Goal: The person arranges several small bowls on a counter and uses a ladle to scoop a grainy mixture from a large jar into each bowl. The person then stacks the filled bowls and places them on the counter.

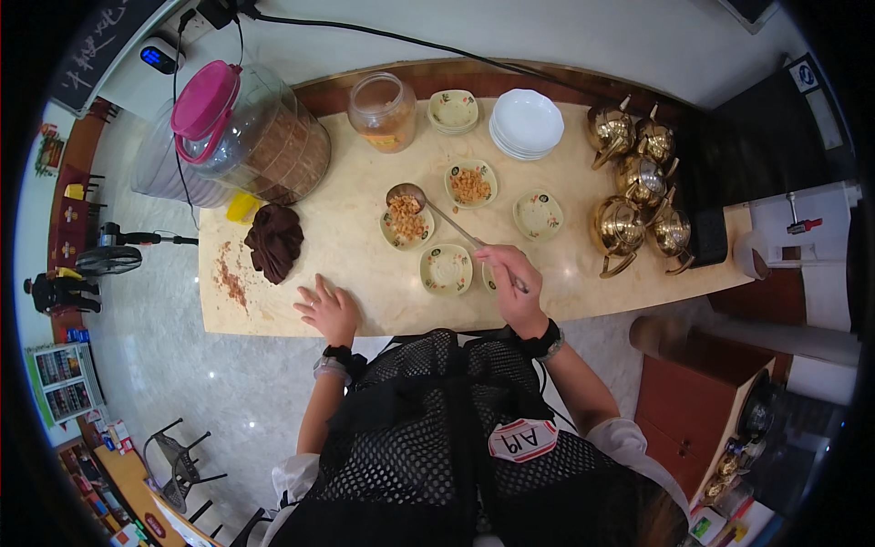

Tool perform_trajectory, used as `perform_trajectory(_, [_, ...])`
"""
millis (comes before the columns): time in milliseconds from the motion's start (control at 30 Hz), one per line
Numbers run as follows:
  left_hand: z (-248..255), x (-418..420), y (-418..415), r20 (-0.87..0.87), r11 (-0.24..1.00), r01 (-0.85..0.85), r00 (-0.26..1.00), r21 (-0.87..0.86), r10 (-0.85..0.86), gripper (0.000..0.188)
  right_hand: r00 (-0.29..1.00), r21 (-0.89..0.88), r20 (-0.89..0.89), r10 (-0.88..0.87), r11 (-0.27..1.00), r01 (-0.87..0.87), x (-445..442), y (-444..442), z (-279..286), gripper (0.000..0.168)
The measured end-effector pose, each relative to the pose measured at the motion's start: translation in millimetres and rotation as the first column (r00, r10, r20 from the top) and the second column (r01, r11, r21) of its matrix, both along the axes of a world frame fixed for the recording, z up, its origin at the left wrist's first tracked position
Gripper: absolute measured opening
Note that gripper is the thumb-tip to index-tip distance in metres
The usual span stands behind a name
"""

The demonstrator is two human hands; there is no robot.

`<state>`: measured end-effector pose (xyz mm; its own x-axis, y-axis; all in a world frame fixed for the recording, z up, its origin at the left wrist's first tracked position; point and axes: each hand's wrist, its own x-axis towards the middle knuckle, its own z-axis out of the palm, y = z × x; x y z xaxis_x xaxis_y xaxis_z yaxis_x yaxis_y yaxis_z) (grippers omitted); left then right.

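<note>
My right hand (514, 284) grips the handle of a metal ladle (449, 220). The bowl of the ladle tilts over a small patterned dish (387, 236), with pale brown food pieces (407, 222) both in the ladle and in the dish. Another small dish (472, 204) holds a heap of similar pieces. Nearer to me is a bare patterned dish (446, 270), and a further one (539, 215) lies to the right. My right hand partly hides one more dish. Fingers spread, my left hand (329, 311) rests on the tabletop (383, 308) near its front edge.
At the back stand an open plastic jar (383, 113), stacked patterned dishes (453, 109) and white plates (528, 123). Several brass-coloured teapots (618, 225) fill the right side. On the left are a large pink-lidded jar (273, 137), a dark brown cloth (275, 243) and scattered crumbs (232, 277).
</note>
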<state>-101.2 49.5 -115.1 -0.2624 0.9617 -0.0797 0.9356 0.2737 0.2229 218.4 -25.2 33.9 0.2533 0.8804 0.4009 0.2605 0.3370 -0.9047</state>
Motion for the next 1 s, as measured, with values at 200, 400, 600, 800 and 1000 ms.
perform_trajectory(200, [21.3,11.2,42.8,0.199,0.933,0.261,0.929,0.248,-0.313,0.047,0.864,-0.128,-0.434,-0.254,0.967,0.219,10.3,8.9,14.7,0.018])
perform_trajectory(400, [95.1,107.9,120.1,0.422,0.739,0.547,0.607,0.393,-0.674,0.022,0.824,-0.139,-0.441,-0.354,0.935,0.327,40.5,-10.3,30.2,0.017])
perform_trajectory(600, [101.0,195.3,135.6,0.167,0.433,0.897,0.414,0.095,-0.895,0.016,0.778,-0.200,-0.405,-0.480,0.877,0.438,54.7,-46.4,33.3,0.018])
perform_trajectory(800, [70.3,218.3,113.6,0.019,0.482,0.874,0.482,0.059,-0.876,0.017,0.706,-0.245,-0.407,-0.579,0.814,0.526,55.9,-82.8,36.1,0.018])
perform_trajectory(1000, [44.8,224.7,115.9,0.064,0.477,0.861,0.474,0.177,-0.878,0.018,0.667,-0.210,-0.404,-0.626,0.773,0.599,57.8,-96.1,33.4,0.019])
